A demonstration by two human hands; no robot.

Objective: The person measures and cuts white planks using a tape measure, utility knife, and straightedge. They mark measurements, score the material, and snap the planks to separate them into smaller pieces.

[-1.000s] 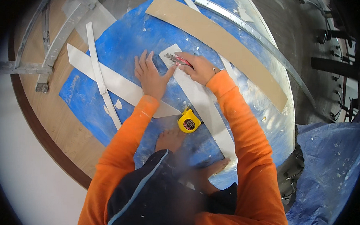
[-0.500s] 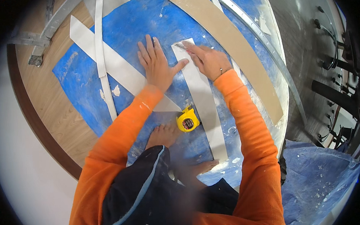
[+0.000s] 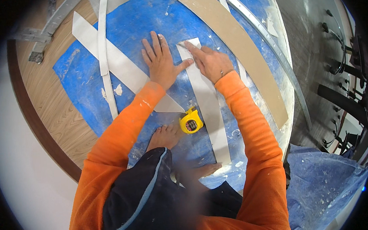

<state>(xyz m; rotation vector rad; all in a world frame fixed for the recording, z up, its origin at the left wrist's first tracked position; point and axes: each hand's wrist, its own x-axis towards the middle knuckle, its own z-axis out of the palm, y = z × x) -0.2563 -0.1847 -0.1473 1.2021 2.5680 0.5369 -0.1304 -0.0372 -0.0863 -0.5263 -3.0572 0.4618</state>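
A person in orange sleeves crouches barefoot over a blue tarp (image 3: 86, 78) spread on a wood-look floor (image 3: 46, 109). The left hand (image 3: 161, 64) lies flat, fingers spread, palm down on the tarp, its thumb reaching to the left edge of a narrow white strip (image 3: 208, 109) and gripping nothing. The right hand (image 3: 210, 61) presses on the top end of that strip, fingers curled with the forefinger stretched toward the strip's upper corner; it may hold a small tool there, but the view is too poor to tell. The strip runs from the hands down toward the person's feet. A yellow tape measure (image 3: 191, 123) sits just beside the strip's left edge, near the bare foot (image 3: 164, 137). A wider white offcut (image 3: 119, 64) lies diagonally under the left forearm, crossed by a thin white strip (image 3: 103, 44). A long brown board (image 3: 238, 45) lies to the right, with a curved metal rail (image 3: 272, 48) beyond it.
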